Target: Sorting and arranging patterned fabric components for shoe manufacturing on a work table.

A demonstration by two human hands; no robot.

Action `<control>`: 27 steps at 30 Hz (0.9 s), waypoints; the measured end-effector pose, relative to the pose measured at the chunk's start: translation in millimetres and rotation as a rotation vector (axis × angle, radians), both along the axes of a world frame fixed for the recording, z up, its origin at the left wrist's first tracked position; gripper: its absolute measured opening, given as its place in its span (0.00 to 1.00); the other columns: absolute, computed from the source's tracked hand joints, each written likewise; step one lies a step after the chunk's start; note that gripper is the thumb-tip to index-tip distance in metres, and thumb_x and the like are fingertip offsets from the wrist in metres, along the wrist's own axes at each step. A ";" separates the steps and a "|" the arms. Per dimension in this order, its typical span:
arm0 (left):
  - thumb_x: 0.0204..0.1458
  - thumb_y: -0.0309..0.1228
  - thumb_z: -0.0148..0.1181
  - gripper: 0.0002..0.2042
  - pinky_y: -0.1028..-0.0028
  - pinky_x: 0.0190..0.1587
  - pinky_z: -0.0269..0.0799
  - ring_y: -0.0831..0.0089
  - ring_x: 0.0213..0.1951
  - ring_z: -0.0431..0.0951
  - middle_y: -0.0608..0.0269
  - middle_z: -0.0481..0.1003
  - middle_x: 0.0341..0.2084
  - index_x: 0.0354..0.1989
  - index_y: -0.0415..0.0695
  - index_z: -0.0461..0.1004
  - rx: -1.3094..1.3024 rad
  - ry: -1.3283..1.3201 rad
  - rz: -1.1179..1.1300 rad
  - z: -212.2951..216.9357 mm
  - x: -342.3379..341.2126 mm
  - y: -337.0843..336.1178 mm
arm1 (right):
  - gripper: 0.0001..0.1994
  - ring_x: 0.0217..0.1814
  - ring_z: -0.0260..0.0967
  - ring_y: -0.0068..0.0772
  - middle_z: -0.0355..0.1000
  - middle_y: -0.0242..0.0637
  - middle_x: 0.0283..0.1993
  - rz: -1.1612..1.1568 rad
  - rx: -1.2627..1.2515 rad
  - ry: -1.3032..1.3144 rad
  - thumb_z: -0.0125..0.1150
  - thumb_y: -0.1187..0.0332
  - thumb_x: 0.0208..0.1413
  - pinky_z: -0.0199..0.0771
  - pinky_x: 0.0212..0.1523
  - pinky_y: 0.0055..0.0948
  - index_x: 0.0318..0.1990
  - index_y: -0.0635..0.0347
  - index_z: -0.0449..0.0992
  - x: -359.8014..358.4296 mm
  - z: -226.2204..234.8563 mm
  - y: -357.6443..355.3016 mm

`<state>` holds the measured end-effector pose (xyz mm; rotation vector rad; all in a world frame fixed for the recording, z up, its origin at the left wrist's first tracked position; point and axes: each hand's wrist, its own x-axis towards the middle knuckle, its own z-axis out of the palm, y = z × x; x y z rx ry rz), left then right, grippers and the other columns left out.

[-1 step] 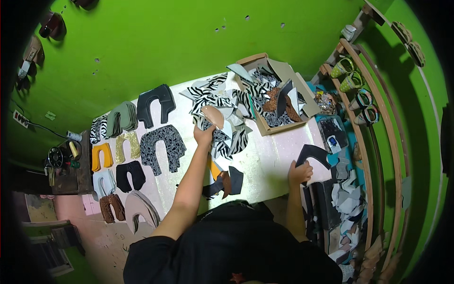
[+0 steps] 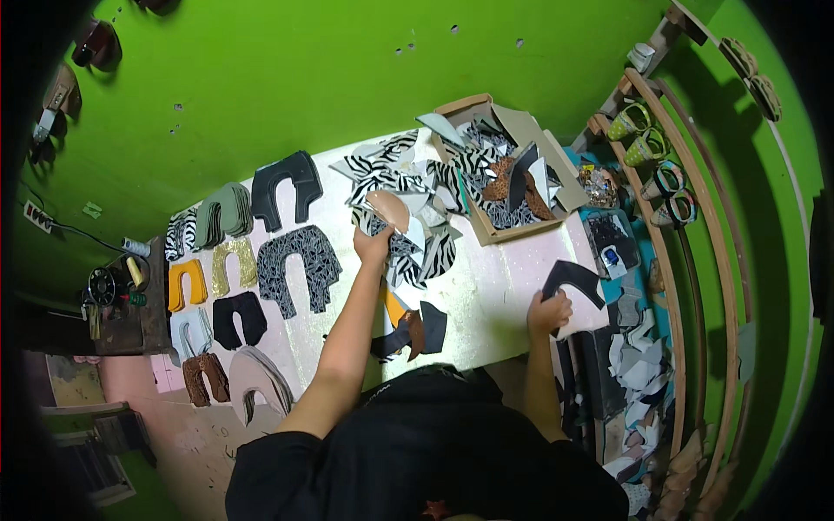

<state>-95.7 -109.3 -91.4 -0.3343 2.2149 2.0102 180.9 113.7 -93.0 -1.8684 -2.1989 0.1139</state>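
Observation:
My right hand (image 2: 551, 313) is closed round one end of a black U-shaped shoe-upper piece (image 2: 575, 276), which lies at the right end of the white table. My left hand (image 2: 372, 247) is at the near-left side of a loose heap of zebra-striped scraps (image 2: 373, 184). Its fingers are closed on some grey-and-black patterned scraps (image 2: 379, 226), with the fingertips partly hidden among the pieces. Just beyond the thumb rests a tan half-moon piece (image 2: 387, 210).
An open cardboard box (image 2: 523, 233) full of offcuts stands behind the heap. To the left are stacks of U-shaped pieces, among them black (image 2: 291, 187), orange (image 2: 185, 286) and patterned (image 2: 297, 260). Black, orange and brown scraps (image 2: 430, 326) lie near my body. A wooden rack (image 2: 695, 217) with sandals borders the right.
My right hand has shifted the black piece slightly and turned it, so its U shape shows more fully. The left hand has moved a little left with the tan piece beside it.

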 end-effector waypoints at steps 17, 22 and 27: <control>0.52 0.40 0.49 0.19 0.75 0.30 0.65 0.76 0.28 0.69 0.58 0.72 0.32 0.42 0.34 0.68 -0.210 -0.249 -0.556 59.0 -26.4 -95.2 | 0.23 0.53 0.50 0.44 0.57 0.42 0.47 0.729 0.313 0.530 0.59 0.63 0.43 0.44 0.53 0.43 0.49 0.55 0.65 -144.0 96.1 -35.7; 0.53 0.41 0.49 0.19 0.76 0.35 0.66 0.75 0.35 0.70 0.63 0.72 0.39 0.48 0.40 0.66 -0.088 -0.244 -0.534 72.5 -3.8 -119.9 | 0.26 0.51 0.56 0.41 0.61 0.39 0.46 0.854 0.193 0.333 0.64 0.61 0.38 0.50 0.49 0.42 0.48 0.54 0.66 -204.0 107.9 -18.9; 0.51 0.41 0.51 0.18 0.76 0.36 0.66 0.75 0.35 0.70 0.65 0.71 0.37 0.46 0.44 0.67 -0.026 -0.318 -0.502 52.6 25.4 -131.8 | 0.09 0.38 0.65 0.37 0.67 0.34 0.34 1.031 0.310 0.245 0.60 0.66 0.38 0.56 0.39 0.39 0.29 0.54 0.71 -227.9 91.1 -14.4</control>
